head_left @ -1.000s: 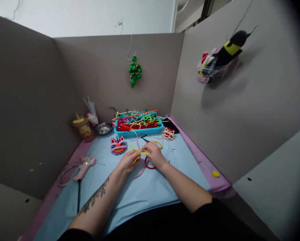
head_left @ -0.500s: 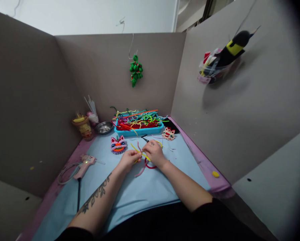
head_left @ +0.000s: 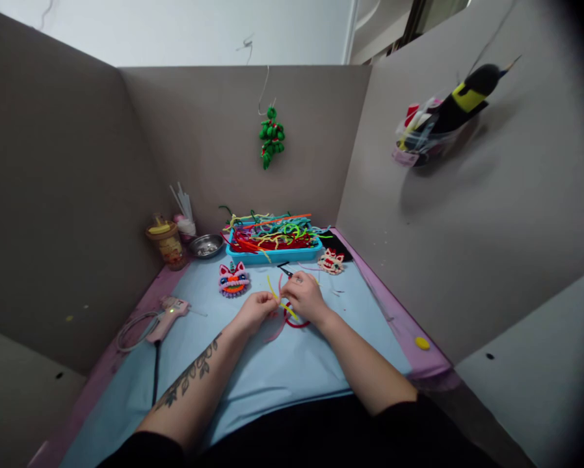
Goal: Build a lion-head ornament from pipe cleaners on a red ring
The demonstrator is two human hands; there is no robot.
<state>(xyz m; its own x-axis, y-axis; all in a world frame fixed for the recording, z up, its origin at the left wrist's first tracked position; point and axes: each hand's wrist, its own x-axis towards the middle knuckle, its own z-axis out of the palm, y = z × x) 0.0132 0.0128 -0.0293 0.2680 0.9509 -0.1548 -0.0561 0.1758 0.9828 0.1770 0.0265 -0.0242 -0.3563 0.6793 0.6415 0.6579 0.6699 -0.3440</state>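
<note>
Both forearms are stretched forward from black sleeves (head_left: 160,448) and angled inward, so that the hands are brought close together over the middle of the table. By the left hand (head_left: 255,312), a yellow strip (head_left: 290,312) is pinched between thumb and fingertips, the other fingers being curled beneath. The right hand (head_left: 305,298) is arched palm down, its fingertips bunched where the yellow strip is crossed by a pink strip (head_left: 280,282); whether either strand is gripped there cannot be told. A red ring (head_left: 299,325) is seen just below the right hand.

The work surface is covered by a light blue cloth (head_left: 282,374), with a pink cloth (head_left: 431,361) exposed along both sides. Beyond the hands, a blue tray (head_left: 275,255) is heaped with coloured strips, and an animal head (head_left: 234,281) is placed before its left end. A pink glue gun (head_left: 170,318) is laid at the left. The table is enclosed by grey partitions (head_left: 233,130); a green ornament (head_left: 271,133) is hung on the back one, and a filled holder (head_left: 433,140) is mounted on the right one.
</note>
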